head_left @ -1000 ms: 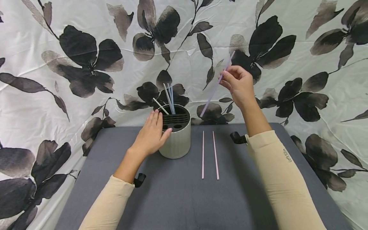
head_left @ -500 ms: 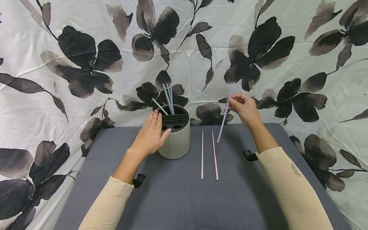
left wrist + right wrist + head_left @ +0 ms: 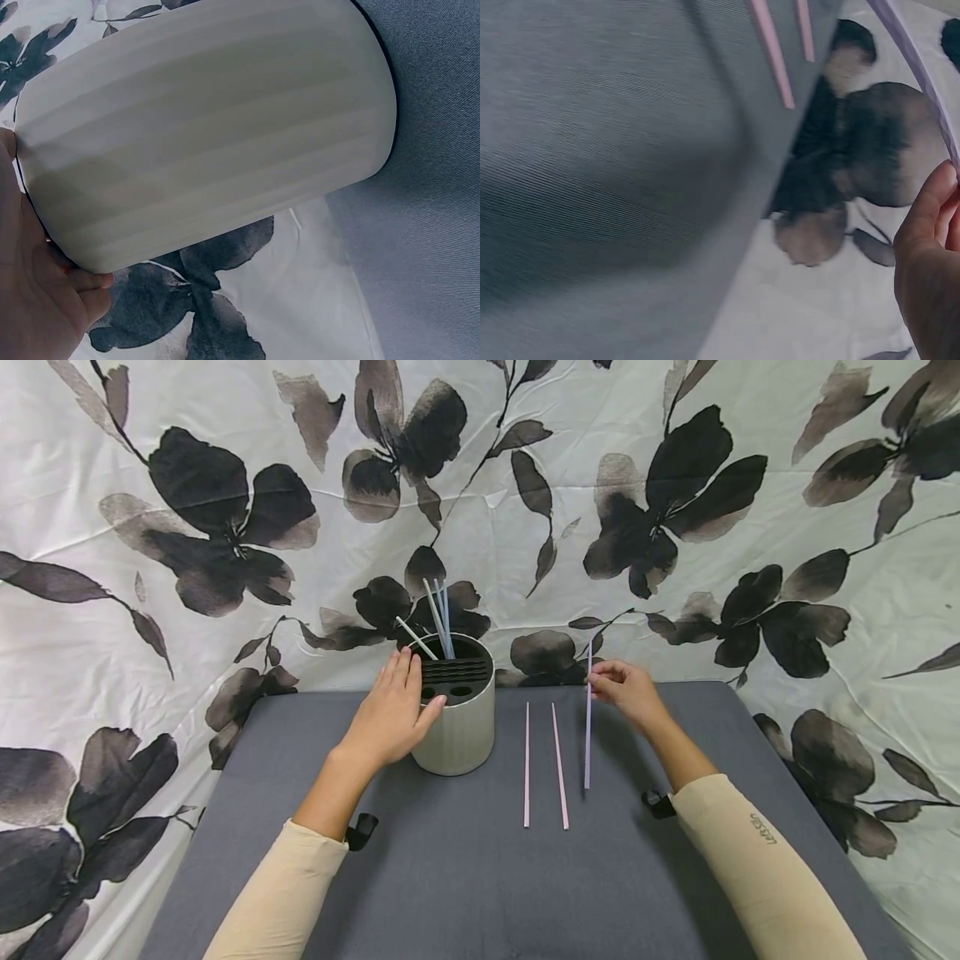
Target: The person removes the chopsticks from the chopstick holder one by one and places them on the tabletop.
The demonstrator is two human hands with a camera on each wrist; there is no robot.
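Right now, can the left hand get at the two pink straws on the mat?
Probably yes. The left hand rests on the holder; the pink straws lie just right of it on open mat, with nothing between. It must let go of the holder first.

Long beige sleeves, small dark lettering on right forearm, black wrist-mounted clips, bare hands
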